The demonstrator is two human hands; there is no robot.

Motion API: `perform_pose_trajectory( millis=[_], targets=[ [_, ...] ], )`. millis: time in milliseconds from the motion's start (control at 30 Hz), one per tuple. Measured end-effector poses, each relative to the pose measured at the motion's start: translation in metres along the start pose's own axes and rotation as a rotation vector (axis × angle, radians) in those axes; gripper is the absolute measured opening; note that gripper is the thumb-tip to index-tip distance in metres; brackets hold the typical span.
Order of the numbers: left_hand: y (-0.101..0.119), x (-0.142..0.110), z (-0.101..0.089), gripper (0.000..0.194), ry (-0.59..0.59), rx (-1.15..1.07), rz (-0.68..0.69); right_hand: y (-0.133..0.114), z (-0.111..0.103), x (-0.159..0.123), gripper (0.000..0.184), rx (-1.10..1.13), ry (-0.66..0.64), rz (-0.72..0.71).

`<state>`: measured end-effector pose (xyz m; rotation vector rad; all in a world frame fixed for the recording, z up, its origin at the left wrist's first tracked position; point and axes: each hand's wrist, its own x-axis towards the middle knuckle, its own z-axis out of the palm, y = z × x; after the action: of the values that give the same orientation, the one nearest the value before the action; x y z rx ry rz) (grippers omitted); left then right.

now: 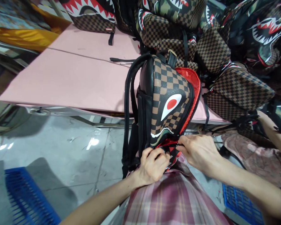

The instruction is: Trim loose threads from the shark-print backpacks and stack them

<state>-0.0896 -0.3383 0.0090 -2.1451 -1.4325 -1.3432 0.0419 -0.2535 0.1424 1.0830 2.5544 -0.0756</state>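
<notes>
A brown and black checkered backpack (170,81) with a white and red eye print rests against the table edge, its lower end at my lap. Its main opening gapes along the right side, baring the red lining (192,78). My left hand (154,164) is closed on the lower edge of the backpack beside a side zipper. With thumb and fingers pinched, my right hand (199,153) grips at the zipper end by the red opening; the small pull itself is mostly hidden by the fingers. Black shoulder straps (128,93) hang on the backpack's left.
A pink-topped table (72,75) spans the front. Several similar shark-print backpacks (168,31) are piled at the back and right. Blue plastic crates (25,197) stand on the floor on both sides. Another person's arm (271,131) shows at the right edge.
</notes>
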Motion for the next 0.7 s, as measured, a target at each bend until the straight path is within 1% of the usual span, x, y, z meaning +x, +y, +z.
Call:
perform_pose_trajectory(
  millis=[167,300,400,500,700],
  targets=[
    [0.0002,0.0007,-0.0004,0.019,0.004,0.004,-0.007,-0.0044,0.0011,0.0039,0.020,-0.040,0.014,-0.013],
    [0.0007,-0.0009,0.0007,0.018,0.006,0.006,-0.008,0.0003,0.0056,0.0062,0.020,0.035,-0.001,-0.004],
    [0.0009,-0.0014,0.0012,0.017,0.020,0.009,-0.009,0.0044,0.0074,0.0041,0.019,0.064,0.021,0.029],
    [0.0007,-0.0004,0.0007,0.016,0.017,0.006,-0.005,0.0039,0.0053,0.0004,0.019,0.024,0.036,0.036],
    [0.0006,0.0000,0.0009,0.017,0.021,0.000,-0.009,-0.0029,0.0000,-0.0001,0.021,-0.053,0.018,0.000]
  ],
)
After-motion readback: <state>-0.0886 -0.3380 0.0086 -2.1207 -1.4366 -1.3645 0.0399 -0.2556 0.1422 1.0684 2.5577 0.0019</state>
